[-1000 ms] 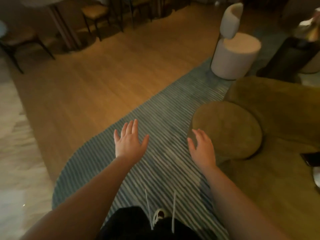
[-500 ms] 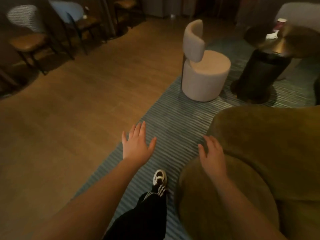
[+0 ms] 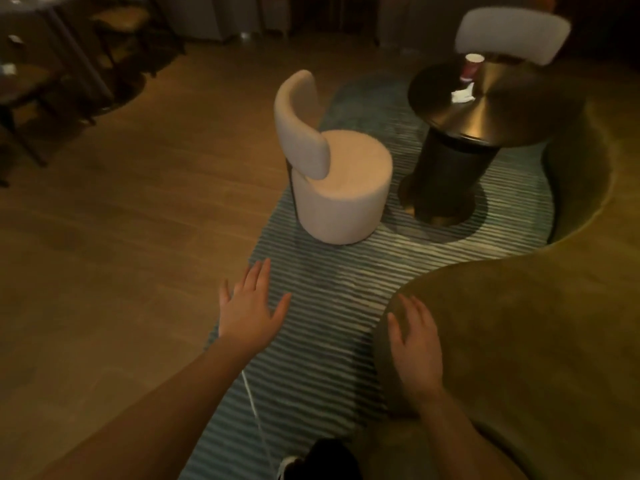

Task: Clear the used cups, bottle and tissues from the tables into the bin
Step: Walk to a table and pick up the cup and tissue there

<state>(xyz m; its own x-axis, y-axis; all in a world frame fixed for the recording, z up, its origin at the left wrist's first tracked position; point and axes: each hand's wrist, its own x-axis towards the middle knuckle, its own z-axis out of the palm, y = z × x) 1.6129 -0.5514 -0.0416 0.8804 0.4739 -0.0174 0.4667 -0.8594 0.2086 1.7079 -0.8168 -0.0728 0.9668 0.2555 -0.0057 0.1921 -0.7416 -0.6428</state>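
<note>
I can read no text, label, brand, number or sign anywhere in front of me. The one thing that might carry print is the red cup (image 3: 470, 66) on the round table (image 3: 433, 95), and its side looks plain red with a pale rim; the light is dim and the cup small and soft in my view, so any marking on it is perhaps just too fine to make out. The crumpled tissue (image 3: 463, 94) beside the cup shows only white.
</note>
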